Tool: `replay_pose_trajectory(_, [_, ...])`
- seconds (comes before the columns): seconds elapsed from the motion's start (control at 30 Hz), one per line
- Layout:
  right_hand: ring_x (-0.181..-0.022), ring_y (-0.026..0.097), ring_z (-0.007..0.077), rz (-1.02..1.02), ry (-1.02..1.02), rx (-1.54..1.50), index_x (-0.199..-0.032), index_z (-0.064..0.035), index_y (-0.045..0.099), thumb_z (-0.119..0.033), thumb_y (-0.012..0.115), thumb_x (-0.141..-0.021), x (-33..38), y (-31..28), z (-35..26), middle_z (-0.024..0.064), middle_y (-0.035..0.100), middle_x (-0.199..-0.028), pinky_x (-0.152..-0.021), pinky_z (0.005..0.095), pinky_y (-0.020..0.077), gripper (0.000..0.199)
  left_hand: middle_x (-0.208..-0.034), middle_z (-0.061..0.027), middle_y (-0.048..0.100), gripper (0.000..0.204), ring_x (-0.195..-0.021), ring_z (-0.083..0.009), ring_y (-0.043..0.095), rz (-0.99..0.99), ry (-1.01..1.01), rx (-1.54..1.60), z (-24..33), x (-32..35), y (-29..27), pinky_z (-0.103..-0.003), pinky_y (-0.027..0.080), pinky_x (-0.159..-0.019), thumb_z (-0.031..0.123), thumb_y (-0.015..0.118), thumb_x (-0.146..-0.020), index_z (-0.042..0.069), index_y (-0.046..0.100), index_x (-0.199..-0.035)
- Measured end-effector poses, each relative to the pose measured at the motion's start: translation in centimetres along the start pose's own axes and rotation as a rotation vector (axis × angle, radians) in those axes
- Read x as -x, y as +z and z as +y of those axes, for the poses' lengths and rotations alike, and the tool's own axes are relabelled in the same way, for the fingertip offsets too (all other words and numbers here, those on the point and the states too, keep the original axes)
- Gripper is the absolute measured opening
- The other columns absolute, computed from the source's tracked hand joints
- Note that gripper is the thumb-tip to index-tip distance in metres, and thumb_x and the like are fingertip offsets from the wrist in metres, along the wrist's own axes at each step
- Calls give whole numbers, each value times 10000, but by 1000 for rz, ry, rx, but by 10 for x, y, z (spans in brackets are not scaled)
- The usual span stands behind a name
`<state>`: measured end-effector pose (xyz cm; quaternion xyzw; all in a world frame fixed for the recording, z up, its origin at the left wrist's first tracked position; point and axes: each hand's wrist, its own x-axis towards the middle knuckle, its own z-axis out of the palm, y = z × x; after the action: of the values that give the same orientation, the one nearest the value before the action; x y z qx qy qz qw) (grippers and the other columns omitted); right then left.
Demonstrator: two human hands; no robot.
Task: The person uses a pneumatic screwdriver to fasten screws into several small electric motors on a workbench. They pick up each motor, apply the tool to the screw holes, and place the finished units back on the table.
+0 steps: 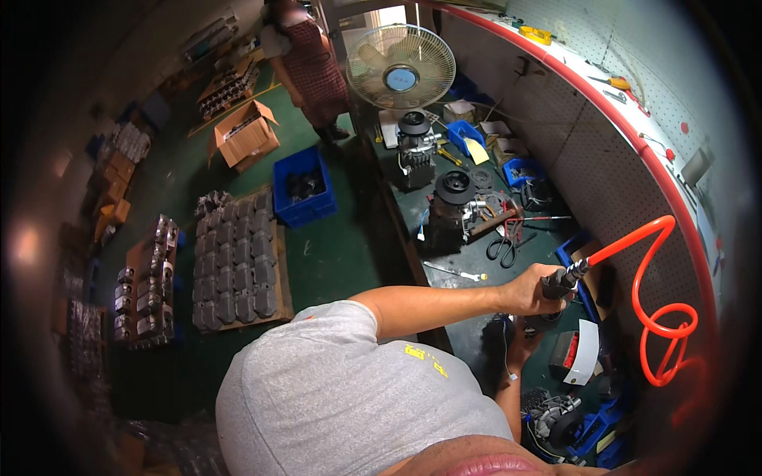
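Note:
My left hand (pixel 524 292) is closed around a dark air-powered tool (pixel 556 285), joined at its end to a coiled orange air hose (pixel 635 246). Just below it, my right hand (pixel 521 346) reaches up from the lower edge, its fingers curled at a dark part (pixel 543 322) under the tool. Most of that part is hidden, so its kind cannot be told. A thin pale cable (pixel 506 353) hangs beside the right wrist. Farther up the bench lie a wrench (pixel 456 271) and black-handled scissors (pixel 502 251).
Two motor-like units with black round tops, one near (pixel 452 210) and one far (pixel 415 151), stand along the dark green bench. Behind them is a fan (pixel 401 67). A blue-lined box (pixel 565 349) and another unit (pixel 548 412) lie nearer. Leftward, a person (pixel 309 67) stands beyond a blue crate (pixel 305 208).

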<state>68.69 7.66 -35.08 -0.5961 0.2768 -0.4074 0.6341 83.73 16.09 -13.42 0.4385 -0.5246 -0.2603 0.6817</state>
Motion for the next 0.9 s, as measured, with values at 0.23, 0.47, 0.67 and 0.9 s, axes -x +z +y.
replay_pose_trajectory(0.23, [-1084, 611, 228, 29, -108, 105, -1434, 34, 455, -161, 780, -946, 2, -3, 4, 160, 617, -1268, -934, 338, 517, 618, -869, -53, 669, 213, -819, -126, 623, -6, 56, -45, 6, 1, 6, -311, 532, -761, 133, 755, -871, 9, 654, -1011])
replay_pose_trajectory(0.47, [-1055, 613, 226, 61, -158, 281, -1370, 40, 525, -189, 785, -946, 6, 1, -5, 176, 628, -1228, -890, 342, 519, 548, -859, -57, 665, 207, -807, -135, 633, 1, 63, -72, 6, 1, 4, -317, 537, -748, 130, 757, -859, 2, 649, -979])
replay_pose_trajectory(0.67, [-1100, 598, 229, 55, -227, 261, -1336, 31, 550, -134, 765, -942, -7, -26, 44, 159, 630, -1247, -917, 355, 514, 478, -895, -34, 676, 187, -837, -102, 624, -23, 76, 17, 0, -8, 15, -301, 532, -755, 141, 763, -890, 17, 654, -978])
replay_pose_trajectory(0.9, [-1196, 574, 223, 31, -30, 121, -1464, -69, 435, -100, 815, -852, -7, -17, 40, 107, 568, -1340, -1020, 372, 483, 721, -862, -42, 663, 122, -830, -151, 670, 46, -33, -10, -28, 0, -2, -355, 551, -882, 66, 742, -882, 0, 665, -951])
